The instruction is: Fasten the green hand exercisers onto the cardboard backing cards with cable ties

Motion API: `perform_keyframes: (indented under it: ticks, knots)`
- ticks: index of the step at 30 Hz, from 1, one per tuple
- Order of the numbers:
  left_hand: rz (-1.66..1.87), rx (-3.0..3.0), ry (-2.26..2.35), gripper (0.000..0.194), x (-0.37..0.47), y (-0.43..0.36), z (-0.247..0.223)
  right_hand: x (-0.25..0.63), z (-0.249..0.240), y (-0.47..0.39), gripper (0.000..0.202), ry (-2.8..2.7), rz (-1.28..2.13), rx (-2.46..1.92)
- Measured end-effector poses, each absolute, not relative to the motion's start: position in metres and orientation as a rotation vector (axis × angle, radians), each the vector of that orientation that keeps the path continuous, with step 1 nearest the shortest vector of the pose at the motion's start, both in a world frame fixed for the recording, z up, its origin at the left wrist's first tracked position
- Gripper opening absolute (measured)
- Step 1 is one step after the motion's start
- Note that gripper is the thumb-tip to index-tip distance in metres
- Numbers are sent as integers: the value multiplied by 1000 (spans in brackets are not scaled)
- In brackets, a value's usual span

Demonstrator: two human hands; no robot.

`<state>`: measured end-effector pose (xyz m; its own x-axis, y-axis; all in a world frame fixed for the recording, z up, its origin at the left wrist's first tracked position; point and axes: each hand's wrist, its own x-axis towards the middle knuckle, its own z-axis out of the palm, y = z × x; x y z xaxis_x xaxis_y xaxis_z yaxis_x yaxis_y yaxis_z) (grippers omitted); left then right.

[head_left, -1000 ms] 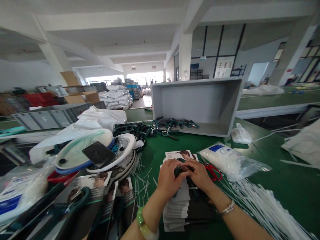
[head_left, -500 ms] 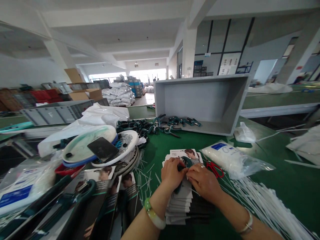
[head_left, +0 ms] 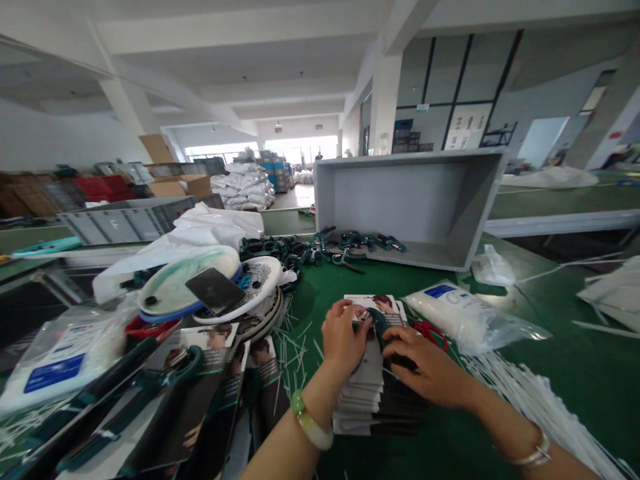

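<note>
My left hand [head_left: 345, 337] is closed around a dark-green-handled hand tool [head_left: 376, 321], pressed on top of a stack of printed cards [head_left: 357, 403]. The tool's lower part is hidden by my hands. Just right of it is my right hand [head_left: 425, 363], its fingers bent but apart and close to the tool; no held object shows in it. A thin white zip tie [head_left: 387, 371] sticks out beside the right thumb. Red-handled scissors [head_left: 433, 335] lie behind the right hand, and a heap of white zip ties [head_left: 533, 400] spreads to its right.
A grey crate [head_left: 400, 200] lies on its side at the back, with several green tools [head_left: 285, 250] in and beside it. Carded tools [head_left: 145, 400] and round lids [head_left: 190, 280] crowd the left. A plastic bag of zip ties [head_left: 463, 317] lies right of the stack.
My right hand has drawn away from the left to the right, its fingers parting from a pinch. My left hand stays on the tool. The view has shifted slightly.
</note>
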<state>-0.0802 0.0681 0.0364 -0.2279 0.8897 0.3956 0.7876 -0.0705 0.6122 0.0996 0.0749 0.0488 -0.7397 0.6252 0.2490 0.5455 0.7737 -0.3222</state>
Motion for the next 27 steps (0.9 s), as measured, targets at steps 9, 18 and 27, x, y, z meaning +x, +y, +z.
perform_keyframes:
  ticks: [9,18,27]
  knots:
    - [1398,1158,1698,33,-104,22,-19,70,42,40,19,-2757,-356,-1087]
    - [1351,1617,1787,17,-100,24,-7,47,35,64,18,-2331,318,-1102]
    - [1300,1754,1833,18,-101,29,-7,49,19,65,22,-2300,174,-1074]
